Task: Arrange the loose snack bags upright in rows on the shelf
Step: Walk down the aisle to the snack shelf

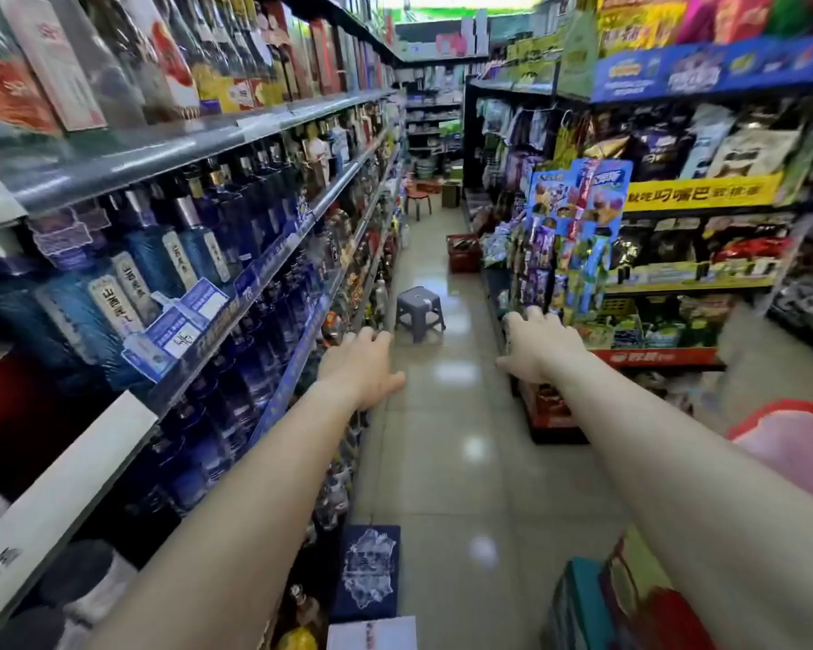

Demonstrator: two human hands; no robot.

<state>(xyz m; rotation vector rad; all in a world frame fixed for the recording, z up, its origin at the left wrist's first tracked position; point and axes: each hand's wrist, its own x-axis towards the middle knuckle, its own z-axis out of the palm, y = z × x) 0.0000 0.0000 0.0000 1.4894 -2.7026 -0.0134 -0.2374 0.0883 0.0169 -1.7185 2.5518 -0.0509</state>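
Note:
Both my arms stretch forward down a shop aisle. My left hand (360, 363) hangs in the air, fingers loosely curled, near the edge of the bottle shelves on the left, holding nothing. My right hand (538, 347) is also empty, fingers relaxed, just in front of the lower corner of the snack shelf (686, 279) on the right. Snack bags (667, 147) stand in rows on that shelf's upper levels, and more bags (648, 328) fill its lower level. The picture is blurred by motion.
Shelves of blue liquor bottles (198, 255) line the left side. A grey plastic stool (419, 312) stands mid-aisle, a red basket (463, 253) beyond it, a red stool (417, 199) farther back. A hanging snack display (573, 227) juts out on the right. A red-rimmed basket (789, 415) sits near right.

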